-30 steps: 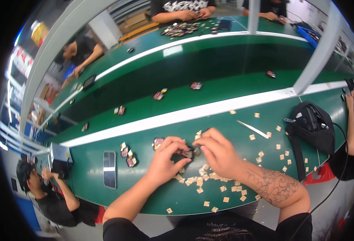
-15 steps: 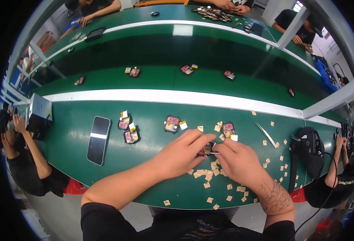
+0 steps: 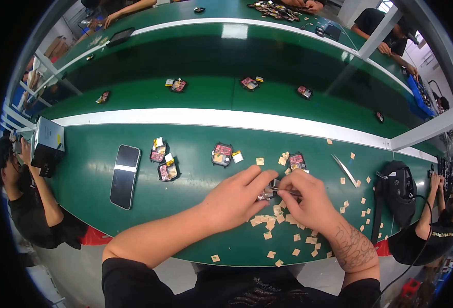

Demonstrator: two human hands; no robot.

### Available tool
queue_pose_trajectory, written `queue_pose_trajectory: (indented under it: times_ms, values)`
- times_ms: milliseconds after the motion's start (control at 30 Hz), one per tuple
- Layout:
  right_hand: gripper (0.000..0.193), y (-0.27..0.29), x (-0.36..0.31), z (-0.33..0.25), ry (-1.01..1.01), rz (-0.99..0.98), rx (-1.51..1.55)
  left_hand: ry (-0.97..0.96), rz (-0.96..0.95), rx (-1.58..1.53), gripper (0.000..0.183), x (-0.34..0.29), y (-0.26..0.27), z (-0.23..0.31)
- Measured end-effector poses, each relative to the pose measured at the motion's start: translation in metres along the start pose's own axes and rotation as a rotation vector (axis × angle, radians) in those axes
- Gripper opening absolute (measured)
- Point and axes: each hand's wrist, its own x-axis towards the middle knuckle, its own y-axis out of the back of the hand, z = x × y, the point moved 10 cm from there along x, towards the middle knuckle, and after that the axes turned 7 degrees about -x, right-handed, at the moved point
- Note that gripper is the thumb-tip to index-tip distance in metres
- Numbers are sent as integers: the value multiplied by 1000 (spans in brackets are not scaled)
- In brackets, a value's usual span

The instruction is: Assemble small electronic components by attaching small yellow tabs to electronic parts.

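A small open watch case [image 3: 264, 195] with a circuit board inside lies under my left hand [image 3: 232, 196], whose fingers and thumb close round its left side. My right hand [image 3: 305, 199] pinches a thin metal tool that looks like tweezers [image 3: 291, 192], its tip over the case's right side. My fingers hide part of the case. Just beyond my right hand sits another open case [image 3: 297, 160] with a red board. Loose beige square pads [image 3: 270, 222] are scattered nearer me. Farther left lie a case with a white battery beside it [image 3: 222, 154] and two more cases [image 3: 168, 171] touching each other.
A phone [image 3: 125, 177] lies at left, near a grey-and-black box [image 3: 50, 146]. At right are a second pair of tweezers [image 3: 345, 170] and a black bag [image 3: 398, 192]. Beyond a white rail [image 3: 201, 117], a green belt [image 3: 211, 95] carries several cases. Other people work around the table.
My right hand has turned and lifted slightly over the case, showing more of the metal tool. Cases on the belt have moved a little to the right. My left hand stays nearly still.
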Motion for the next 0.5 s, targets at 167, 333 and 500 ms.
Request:
queue_pose_trajectory:
  times_ms: [167,333,500]
  values:
    - [21,14,1,8,-99,36,73,-4,-15,9,64,0,2,1]
    - [29,3,3,-5,23,-10,-159,-49,-11,36,64,0,3,1]
    - [26,-2,2,2,12,-75,-134,-58,-42,16,45,0,-1,-2]
